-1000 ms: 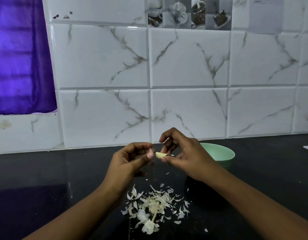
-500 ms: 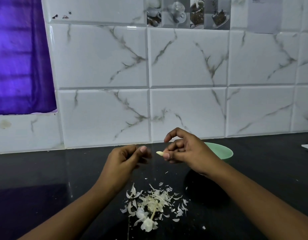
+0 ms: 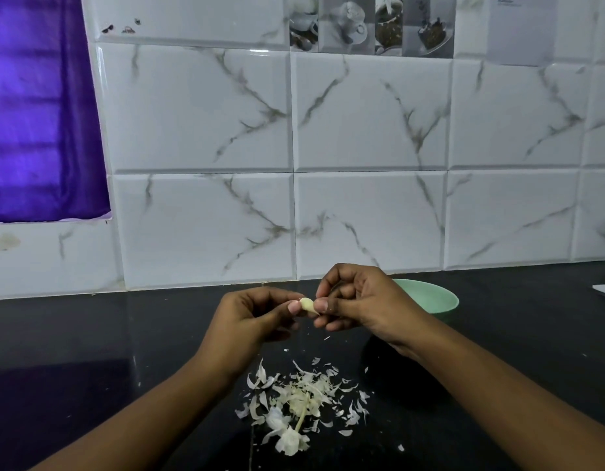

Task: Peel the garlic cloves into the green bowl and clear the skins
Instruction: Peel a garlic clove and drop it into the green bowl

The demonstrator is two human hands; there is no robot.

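A heap of garlic skins point(image 3: 302, 406) with a bare stalk is seen on the black worktop point(image 3: 90, 351), below and nearer than both hands. A pale garlic clove point(image 3: 308, 305) is pinched between the left hand point(image 3: 250, 321) and the right hand point(image 3: 362, 300), each closed on one end. The green bowl point(image 3: 430, 297) is partly hidden behind the right hand. Marbled wall tiles point(image 3: 369, 113) and a purple curtain point(image 3: 39, 113) are noted beyond.
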